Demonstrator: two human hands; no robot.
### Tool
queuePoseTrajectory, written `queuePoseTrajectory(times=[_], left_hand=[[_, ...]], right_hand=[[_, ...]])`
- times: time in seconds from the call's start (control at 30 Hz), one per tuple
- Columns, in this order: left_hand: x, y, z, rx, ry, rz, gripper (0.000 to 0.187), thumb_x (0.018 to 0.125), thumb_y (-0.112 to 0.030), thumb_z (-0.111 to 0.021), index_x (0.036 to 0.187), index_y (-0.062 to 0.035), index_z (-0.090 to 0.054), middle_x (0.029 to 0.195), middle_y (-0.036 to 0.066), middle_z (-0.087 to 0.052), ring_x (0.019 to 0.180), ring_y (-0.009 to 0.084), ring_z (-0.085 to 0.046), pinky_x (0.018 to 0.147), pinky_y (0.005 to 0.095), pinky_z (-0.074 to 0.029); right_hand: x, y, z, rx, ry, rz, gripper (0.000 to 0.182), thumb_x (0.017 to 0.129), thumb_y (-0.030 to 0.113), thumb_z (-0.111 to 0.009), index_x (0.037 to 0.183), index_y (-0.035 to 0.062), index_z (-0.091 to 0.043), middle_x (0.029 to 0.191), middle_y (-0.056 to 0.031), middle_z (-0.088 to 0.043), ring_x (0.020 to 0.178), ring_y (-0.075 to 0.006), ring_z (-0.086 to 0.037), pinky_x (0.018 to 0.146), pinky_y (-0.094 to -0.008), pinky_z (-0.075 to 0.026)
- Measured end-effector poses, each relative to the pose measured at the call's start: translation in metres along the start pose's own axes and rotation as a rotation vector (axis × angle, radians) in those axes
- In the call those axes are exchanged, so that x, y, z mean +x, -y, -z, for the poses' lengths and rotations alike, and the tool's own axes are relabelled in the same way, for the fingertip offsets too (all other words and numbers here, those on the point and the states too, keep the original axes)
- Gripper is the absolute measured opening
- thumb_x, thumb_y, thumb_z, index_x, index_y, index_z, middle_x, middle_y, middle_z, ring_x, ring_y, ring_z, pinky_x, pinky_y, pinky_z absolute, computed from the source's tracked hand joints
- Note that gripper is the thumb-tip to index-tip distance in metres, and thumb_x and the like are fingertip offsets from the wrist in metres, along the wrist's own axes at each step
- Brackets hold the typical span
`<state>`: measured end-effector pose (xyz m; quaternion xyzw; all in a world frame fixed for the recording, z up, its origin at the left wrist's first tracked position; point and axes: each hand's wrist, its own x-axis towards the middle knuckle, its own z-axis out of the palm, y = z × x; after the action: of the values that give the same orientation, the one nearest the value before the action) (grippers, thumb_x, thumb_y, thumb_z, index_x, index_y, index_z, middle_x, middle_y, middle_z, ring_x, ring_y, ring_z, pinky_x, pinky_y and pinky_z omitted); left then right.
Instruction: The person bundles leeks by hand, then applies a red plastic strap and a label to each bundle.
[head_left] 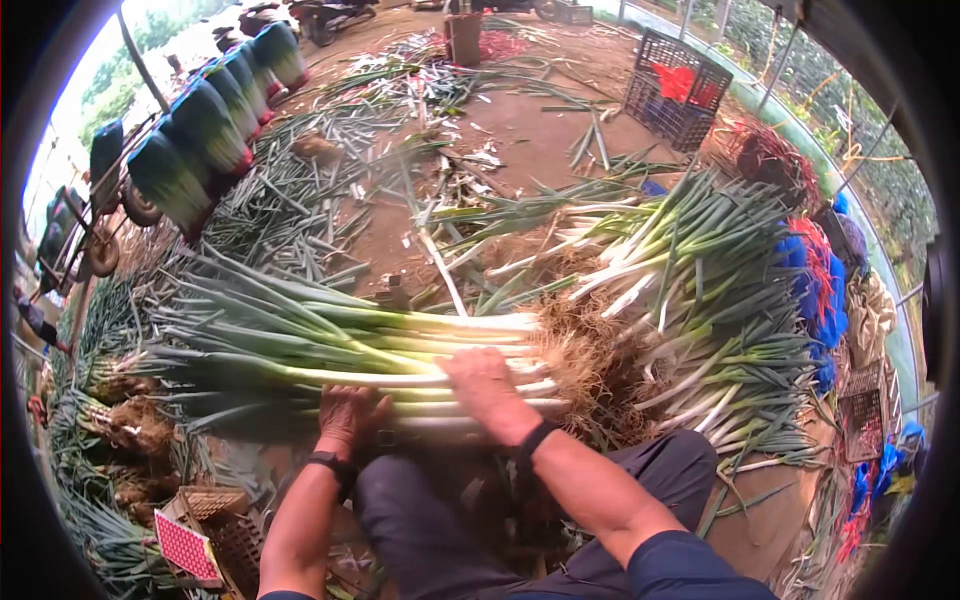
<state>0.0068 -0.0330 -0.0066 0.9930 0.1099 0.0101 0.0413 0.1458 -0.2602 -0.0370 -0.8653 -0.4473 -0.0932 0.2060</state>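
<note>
A thick bundle of long green onions (420, 345) lies crosswise in front of my knees, green leaves to the left and white stalks with brown roots to the right. My left hand (350, 415) grips the near underside of the bundle around its middle. Over the white stalks, closer to the roots, my right hand (487, 388) is closed on the same bundle. The fingertips of both hands are partly hidden by the stalks. Just right of the bundle's roots rests a big pile of green onions (710, 300), its roots facing the bundle.
Loose leaves (300, 220) litter the ground ahead. At the upper left, wrapped onion bundles (205, 120) sit on a cart. A black crate (678, 88) stands at the back right. Near my left side are a plastic crate (225, 520) and more onions (130, 430). Blue plastic (820, 300) lies at the right.
</note>
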Motion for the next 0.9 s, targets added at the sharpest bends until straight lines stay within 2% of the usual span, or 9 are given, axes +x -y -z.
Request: queuePoseTrajectory(times=[0.07,0.1,0.2,0.27,0.3,0.43,0.53,0.67,0.9], left_hand=[[0.002,-0.007,0.011,0.041,0.217,0.084,0.046,0.087,-0.054,-0.062,0.097,-0.0127,-0.079,0.096,0.016,-0.075,0.097,0.0343,-0.069,0.095,0.0513,-0.047],[-0.003,0.005,-0.013,-0.012,-0.166,-0.082,0.046,0.088,-0.054,-0.061,0.094,-0.0132,-0.08,0.092,0.016,-0.075,0.093,0.0367,-0.07,0.092,0.0535,-0.048],[-0.004,0.015,-0.024,-0.013,-0.183,-0.097,0.044,0.087,-0.053,-0.062,0.089,-0.0131,-0.08,0.09,0.016,-0.074,0.09,0.0391,-0.069,0.089,0.0544,-0.049],[-0.005,0.012,-0.02,-0.04,-0.126,-0.053,0.043,0.086,-0.052,-0.062,0.086,-0.0126,-0.08,0.09,0.016,-0.074,0.089,0.0387,-0.069,0.088,0.0535,-0.05],[-0.003,0.009,-0.016,-0.069,-0.075,-0.016,0.043,0.086,-0.051,-0.062,0.084,-0.012,-0.079,0.09,0.016,-0.074,0.089,0.0384,-0.069,0.086,0.0527,-0.051],[-0.003,0.01,-0.018,0.008,-0.102,-0.037,0.042,0.087,-0.05,-0.063,0.083,-0.0109,-0.078,0.086,0.016,-0.074,0.084,0.0363,-0.07,0.081,0.0488,-0.054],[-0.004,0.011,-0.017,-0.077,-0.008,0.021,0.042,0.086,-0.05,-0.066,0.096,-0.0112,-0.079,0.096,0.019,-0.075,0.093,0.0384,-0.069,0.088,0.0499,-0.053],[-0.004,0.016,-0.022,-0.095,0.023,0.024,0.04,0.087,-0.049,-0.067,0.097,-0.0116,-0.076,0.092,0.016,-0.073,0.091,0.0366,-0.069,0.087,0.0501,-0.052],[-0.007,0.01,-0.005,-0.098,-0.116,-0.1,0.049,0.092,-0.051,-0.066,0.121,-0.0133,-0.074,0.109,0.012,-0.072,0.106,0.032,-0.066,0.1,0.0479,-0.047]], right_hand=[[0.007,0.009,0.001,0.011,0.067,-0.009,0.03,0.091,0.016,-0.061,0.118,0.0213,-0.073,0.098,-0.0032,-0.068,0.097,-0.0236,-0.068,0.086,-0.0441,-0.05],[0.003,0.006,-0.003,0.007,0.069,-0.011,0.03,0.091,0.016,-0.061,0.118,0.0213,-0.073,0.098,-0.0032,-0.068,0.097,-0.0236,-0.068,0.086,-0.0441,-0.05],[-0.009,-0.006,-0.015,-0.002,-0.046,-0.061,0.038,0.085,0.013,-0.063,0.121,0.0177,-0.072,0.1,-0.0059,-0.067,0.095,-0.0265,-0.068,0.085,-0.0439,-0.051],[-0.018,-0.016,-0.008,-0.082,0.229,-0.174,0.036,0.085,0.014,-0.064,0.121,0.017,-0.071,0.106,-0.0071,-0.067,0.099,-0.0286,-0.067,0.088,-0.0438,-0.05],[-0.022,-0.021,-0.013,-0.129,0.135,-0.163,0.025,0.089,0.017,-0.063,0.111,0.0189,-0.072,0.102,-0.0047,-0.067,0.1,-0.025,-0.066,0.082,-0.0444,-0.053],[-0.012,-0.038,-0.016,-0.1,0.145,0.01,0.019,0.087,0.016,-0.065,0.106,0.0159,-0.071,0.099,-0.0094,-0.069,0.093,-0.0281,-0.07,0.074,-0.0461,-0.058],[0.001,-0.053,-0.002,0.02,0.284,0.11,0.02,0.085,0.013,-0.067,0.105,0.0132,-0.07,0.1,-0.0122,-0.07,0.096,-0.032,-0.07,0.079,-0.048,-0.058],[0.004,-0.071,0.023,0.152,0.432,0.151,0.028,0.083,0.012,-0.067,0.11,0.0138,-0.072,0.099,-0.0136,-0.069,0.096,-0.0353,-0.071,0.083,-0.0509,-0.056],[-0.048,-0.111,0.037,-0.01,0.42,-0.054,0.053,0.081,0.01,-0.068,0.133,0.02,-0.069,0.113,-0.0083,-0.068,0.11,-0.0319,-0.066,0.095,-0.0474,-0.052]])
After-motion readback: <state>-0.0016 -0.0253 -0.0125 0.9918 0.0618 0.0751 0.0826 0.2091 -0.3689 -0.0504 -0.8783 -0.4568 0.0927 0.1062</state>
